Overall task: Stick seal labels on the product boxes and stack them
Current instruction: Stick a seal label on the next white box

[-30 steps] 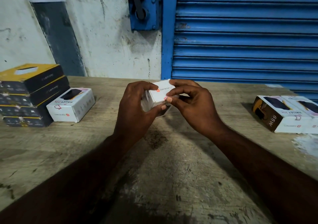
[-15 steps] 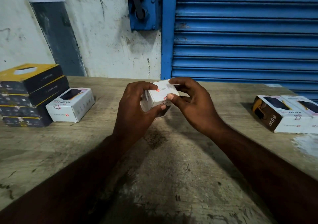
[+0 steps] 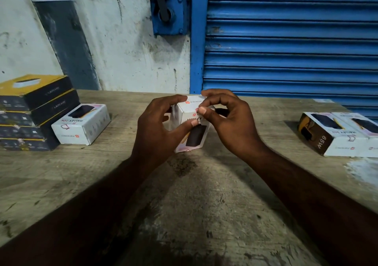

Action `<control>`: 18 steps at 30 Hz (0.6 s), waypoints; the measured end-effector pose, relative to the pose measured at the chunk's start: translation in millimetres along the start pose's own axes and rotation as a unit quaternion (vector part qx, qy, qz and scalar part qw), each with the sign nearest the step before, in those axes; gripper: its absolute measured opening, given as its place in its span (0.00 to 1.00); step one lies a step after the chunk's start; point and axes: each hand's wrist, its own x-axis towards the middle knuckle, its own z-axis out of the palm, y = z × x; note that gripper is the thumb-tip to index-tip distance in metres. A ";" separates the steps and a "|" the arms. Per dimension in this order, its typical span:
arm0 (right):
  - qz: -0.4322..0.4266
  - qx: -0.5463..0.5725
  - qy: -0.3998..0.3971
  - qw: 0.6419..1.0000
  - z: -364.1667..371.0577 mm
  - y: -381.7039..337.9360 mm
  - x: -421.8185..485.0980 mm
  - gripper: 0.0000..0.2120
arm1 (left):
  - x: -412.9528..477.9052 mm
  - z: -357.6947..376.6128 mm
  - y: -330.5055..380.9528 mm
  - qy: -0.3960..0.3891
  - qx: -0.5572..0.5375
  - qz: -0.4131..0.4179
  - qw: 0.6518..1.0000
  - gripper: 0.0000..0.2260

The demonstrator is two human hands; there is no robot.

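the worn wooden table [image 3: 184, 214] is seen nearest, its grain rough and stained dark. above it the white box [image 3: 188, 112] is now tipped up on end, so its printed front with a dark product picture is shown, where a moment ago mostly its small end face was turned to the camera. whether its lower end touches the table cannot be told. the box is gripped by the left hand [image 3: 155, 130], fingers curled round its left side, thumb across the front. its top edge is pinched by the right hand [image 3: 229, 122], thumb pressed at the seam. the label itself cannot be made out; it is judged to be getting rubbed down over the flap, so stacking is close. the card is smooth, stiff and sharp-cornered. further left a similar white box [image 3: 81, 124] is laid beside a stack of dark and yellow boxes [image 3: 34, 110]; two more boxes [image 3: 337, 134] are laid at the right. behind, a scuffed wall [image 3: 122, 40] and a ribbed blue shutter [image 3: 286, 40] are seen.
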 end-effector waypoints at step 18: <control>0.023 0.110 -0.017 0.994 -0.3 -7.7 0.0 0.10 | -4.2 6.6 6.0 -0.023 -0.118 -0.098 0.988 0.19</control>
